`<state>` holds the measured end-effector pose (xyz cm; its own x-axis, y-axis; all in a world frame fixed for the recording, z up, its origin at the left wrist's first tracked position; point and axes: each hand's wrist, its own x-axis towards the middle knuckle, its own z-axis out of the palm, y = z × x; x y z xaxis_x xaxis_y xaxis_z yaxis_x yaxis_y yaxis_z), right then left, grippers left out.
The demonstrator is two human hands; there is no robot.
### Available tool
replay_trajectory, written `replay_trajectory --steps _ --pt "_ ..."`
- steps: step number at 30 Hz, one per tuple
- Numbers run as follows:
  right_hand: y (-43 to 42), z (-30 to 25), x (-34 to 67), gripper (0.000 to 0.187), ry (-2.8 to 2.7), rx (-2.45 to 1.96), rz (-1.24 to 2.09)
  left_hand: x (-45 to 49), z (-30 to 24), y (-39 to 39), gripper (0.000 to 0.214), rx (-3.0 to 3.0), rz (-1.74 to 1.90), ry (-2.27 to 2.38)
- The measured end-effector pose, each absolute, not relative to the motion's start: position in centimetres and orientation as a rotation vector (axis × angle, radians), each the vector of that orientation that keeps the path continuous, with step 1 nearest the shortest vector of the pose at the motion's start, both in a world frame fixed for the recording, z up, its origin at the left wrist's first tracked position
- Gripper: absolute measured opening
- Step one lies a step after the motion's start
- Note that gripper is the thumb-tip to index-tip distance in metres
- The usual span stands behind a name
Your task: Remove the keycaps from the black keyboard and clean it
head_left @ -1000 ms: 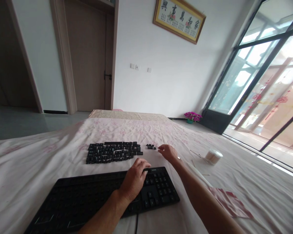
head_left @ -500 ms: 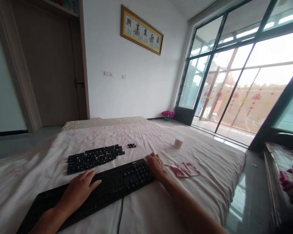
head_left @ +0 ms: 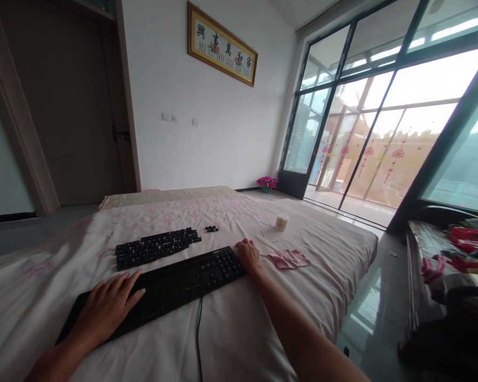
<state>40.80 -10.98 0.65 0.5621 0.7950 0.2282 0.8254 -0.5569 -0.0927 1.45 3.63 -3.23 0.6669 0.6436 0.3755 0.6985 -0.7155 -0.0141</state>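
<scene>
A black keyboard [head_left: 171,289] lies slantwise on the bedsheet; its left and middle part has bare key places, while keys remain at its right end. My left hand [head_left: 109,302] rests flat over the keyboard's left part, fingers spread. At the right end, my right hand [head_left: 248,255] has its fingers curled against the keyboard's edge; the thumb is hard to see. Behind the keyboard lies a batch of loose black keycaps [head_left: 155,246], with a smaller group of keycaps [head_left: 212,228] to its right. A cable [head_left: 199,329] runs from the keyboard toward me.
Right of my right hand lies a pink cloth [head_left: 289,259]. Beyond it stands a clear tub of cotton swabs [head_left: 281,222], with a few loose swabs beside it. The bed's edge drops to a tiled floor [head_left: 366,313]; a bench with clothes [head_left: 462,249] stands at the right.
My left hand has slid left along the keyboard, its fingers spreading more. My right hand stays at the right end. The view has shifted somewhat to the right.
</scene>
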Motion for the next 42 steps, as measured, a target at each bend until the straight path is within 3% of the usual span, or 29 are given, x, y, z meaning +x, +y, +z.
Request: replay_trajectory --steps 7,21,26,42 --pt "-10.8 0.5 40.6 0.034 -1.327 -2.617 -0.255 1.3 -1.5 2.1 0.065 -2.766 -0.302 -1.198" --pt "-10.1 -0.2 41.3 0.034 -1.296 -2.633 -0.277 1.6 -0.7 -0.8 0.065 -2.957 -0.381 -0.937" --pt "-10.0 -0.2 41.3 0.034 -1.290 -2.632 -0.295 2.3 -0.6 -1.7 0.080 -2.991 -0.323 -0.899" --pt "-10.2 0.6 41.3 0.029 -1.360 -2.607 -0.314 2.3 -1.4 -1.4 0.071 -2.947 -0.479 -0.897"
